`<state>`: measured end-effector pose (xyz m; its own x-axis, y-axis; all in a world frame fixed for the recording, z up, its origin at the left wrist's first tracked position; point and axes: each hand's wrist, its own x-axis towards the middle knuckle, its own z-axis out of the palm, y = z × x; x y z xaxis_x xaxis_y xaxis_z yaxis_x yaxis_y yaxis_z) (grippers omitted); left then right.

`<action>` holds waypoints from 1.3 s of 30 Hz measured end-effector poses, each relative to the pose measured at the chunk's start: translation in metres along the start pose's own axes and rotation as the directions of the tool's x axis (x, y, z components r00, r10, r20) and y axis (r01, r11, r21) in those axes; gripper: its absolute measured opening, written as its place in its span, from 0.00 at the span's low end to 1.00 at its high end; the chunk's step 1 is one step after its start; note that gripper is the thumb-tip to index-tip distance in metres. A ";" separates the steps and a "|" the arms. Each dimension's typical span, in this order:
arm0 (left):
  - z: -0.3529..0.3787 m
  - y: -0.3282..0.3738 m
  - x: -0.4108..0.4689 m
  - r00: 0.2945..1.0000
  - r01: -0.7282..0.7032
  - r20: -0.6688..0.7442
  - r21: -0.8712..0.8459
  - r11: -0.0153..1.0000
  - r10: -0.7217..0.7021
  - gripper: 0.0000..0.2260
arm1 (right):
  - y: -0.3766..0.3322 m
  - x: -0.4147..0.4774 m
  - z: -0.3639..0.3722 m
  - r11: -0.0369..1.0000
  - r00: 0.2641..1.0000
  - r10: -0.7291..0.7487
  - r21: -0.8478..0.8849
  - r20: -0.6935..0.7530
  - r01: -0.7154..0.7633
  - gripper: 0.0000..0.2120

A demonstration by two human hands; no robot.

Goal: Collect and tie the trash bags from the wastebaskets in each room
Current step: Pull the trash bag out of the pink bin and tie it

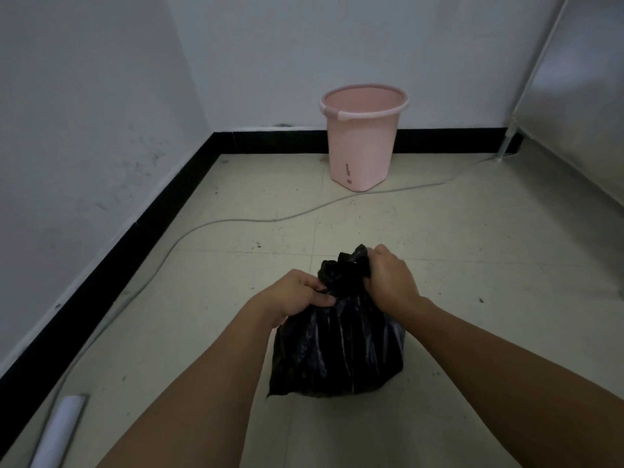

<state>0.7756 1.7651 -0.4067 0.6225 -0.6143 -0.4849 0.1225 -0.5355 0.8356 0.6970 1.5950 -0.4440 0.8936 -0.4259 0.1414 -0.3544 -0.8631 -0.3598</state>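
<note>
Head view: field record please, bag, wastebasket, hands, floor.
wastebasket: pink, upright by back wall, no liner visible
bag: black, full, out of the wastebasket, neck bunched
left hand: grips the neck
right hand: grips the bunched top
floor: grey cable between wastebasket and bag; white tube lower left

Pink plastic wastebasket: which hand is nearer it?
Right. The right hand grips the black plastic trash bag nearer the pink wastebasket; the left hand holds the bag's neck farther back.

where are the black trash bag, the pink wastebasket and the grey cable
black trash bag (337,352), head view, its bulging front
pink wastebasket (361,146), head view, its front wall
grey cable (236,220), head view, its mid-floor stretch
</note>
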 end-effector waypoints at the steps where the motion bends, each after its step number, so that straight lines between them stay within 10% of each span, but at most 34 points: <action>1: 0.002 0.003 0.000 1.000 -0.012 0.012 0.017 1.000 0.012 0.02 | 0.001 0.000 0.001 0.999 1.000 0.026 -0.042 0.007 -0.026 0.09; 6: 0.001 0.008 0.002 0.999 -0.036 -0.018 0.061 0.998 0.037 0.04 | 0.002 0.007 0.001 0.858 0.914 0.379 0.316 0.144 -0.405 0.04; 10: -0.013 -0.004 0.002 0.996 0.005 -0.094 -0.014 1.000 -0.006 0.06 | 0.005 0.009 -0.011 0.112 0.698 0.271 0.699 0.663 -0.707 0.07; 12: -0.015 -0.009 0.001 0.994 0.024 -0.107 -0.037 0.999 -0.028 0.04 | 0.003 0.010 -0.009 0.241 0.714 0.274 0.673 0.644 -0.699 0.08; 16: -0.005 -0.005 0.000 0.999 0.036 0.006 0.057 0.998 -0.036 0.05 | -0.003 0.003 0.004 0.922 0.949 0.266 0.242 0.170 -0.301 0.03; 18: -0.001 0.000 0.000 0.996 0.054 0.066 0.154 0.987 -0.065 0.07 | -0.003 -0.007 0.013 0.993 0.991 0.120 -0.028 0.056 -0.118 0.05; 22: -0.006 -0.004 -0.002 0.985 0.118 0.084 0.320 0.940 -0.152 0.06 | 0.004 -0.008 0.021 0.973 0.977 0.171 0.131 0.130 -0.188 0.10; 26: -0.014 -0.014 -0.001 0.988 0.153 -0.046 0.085 0.984 -0.150 0.08 | 0.011 -0.005 0.004 0.499 0.794 0.241 0.630 0.559 -0.595 0.11; 30: -0.005 -0.008 0.014 0.956 0.029 -0.289 -0.085 0.996 -0.052 0.06 | 0.019 -0.005 -0.005 0.240 0.758 0.349 0.729 0.551 -0.641 0.15; 39: 0.045 -0.017 0.043 0.986 -0.032 -0.129 0.476 0.879 0.105 0.09 | 0.037 -0.017 -0.009 0.206 0.707 0.444 0.705 0.551 -0.679 0.10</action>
<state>0.7659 1.7216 -0.4532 0.7266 -0.5872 -0.3567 -0.2798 -0.7271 0.6270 0.6667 1.5678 -0.4513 0.6258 -0.5347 -0.5678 -0.4856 0.3025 -0.8201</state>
